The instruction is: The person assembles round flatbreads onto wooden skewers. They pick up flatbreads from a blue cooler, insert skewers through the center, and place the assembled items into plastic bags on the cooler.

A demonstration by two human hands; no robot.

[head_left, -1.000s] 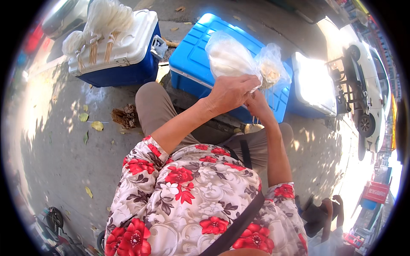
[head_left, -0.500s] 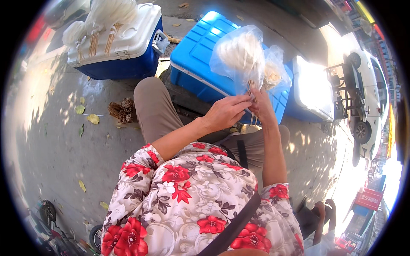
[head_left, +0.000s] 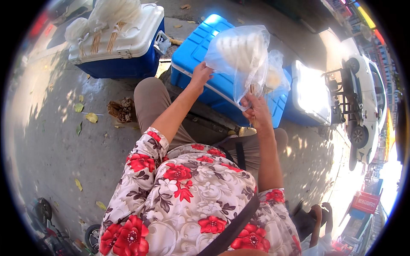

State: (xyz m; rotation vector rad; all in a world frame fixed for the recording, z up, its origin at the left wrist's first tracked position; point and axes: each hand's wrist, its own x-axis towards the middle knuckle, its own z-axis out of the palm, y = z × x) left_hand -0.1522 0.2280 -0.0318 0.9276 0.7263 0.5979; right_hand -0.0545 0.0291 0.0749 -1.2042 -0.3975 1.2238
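Note:
My left hand [head_left: 201, 77] pinches the edge of a clear plastic bag [head_left: 256, 38] and stretches it to the left. Inside the bag are several pale white pieces, their kind hard to make out. Lower down, my right hand [head_left: 259, 112] is closed round a bundle of thin wooden skewers [head_left: 253, 88] running up into the bag's mouth. Loose plastic hangs over its fingers. Behind, to the right, a second clear bag [head_left: 274, 77] with pale contents rests on the bright blue cooler box [head_left: 198, 48].
Bagged skewers [head_left: 114, 36] lie on a white-lidded dark blue cooler [head_left: 147, 32] at the left. Another white-lidded cooler [head_left: 309, 91] stands at the right. A bundle of brown sticks [head_left: 122, 110] lies by my knee. A white car [head_left: 370, 102] is parked far right.
My left hand has left the skewers beside my right hand and moved up and left to the bag's edge. The bag is now spread wider and hangs lower over my right hand.

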